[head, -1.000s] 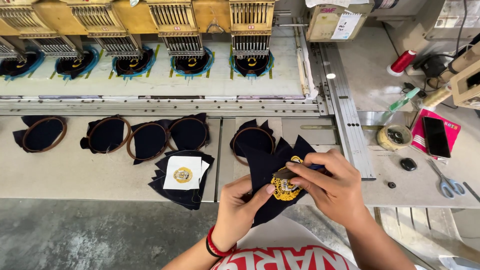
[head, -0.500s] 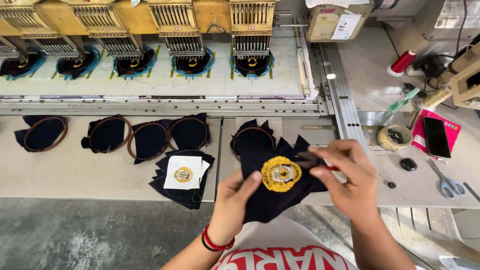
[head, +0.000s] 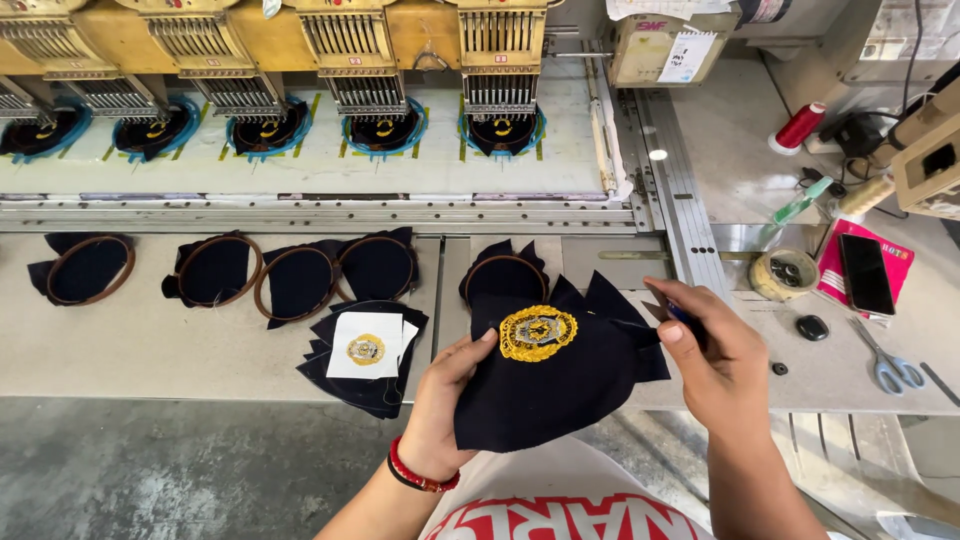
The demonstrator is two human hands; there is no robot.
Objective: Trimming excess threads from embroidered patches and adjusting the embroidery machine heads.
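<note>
Between the two hands, held up just above the near edge of the bench, a dark navy piece of fabric with a gold embroidered emblem now lies spread flat and face up. A second ago the right hand covered the emblem and the cloth was bunched; half a second ago the emblem had come clear, and now the whole patch shows, so the stitching can be looked over. The left hand, a red bracelet at its wrist, grips the cloth's left edge, thumb tip just beside the emblem. The right hand is curled at the cloth's right corners and seems to pinch a small dark object; I cannot tell what it is or whether it grips the cloth too. Just left of the left hand sits a stack of navy cloth pieces topped by a white square backing with a small gold emblem. Beyond both hands lies a round brown hoop holding navy cloth. Right of the right hand rest blue-handled scissors and a black phone.
</note>
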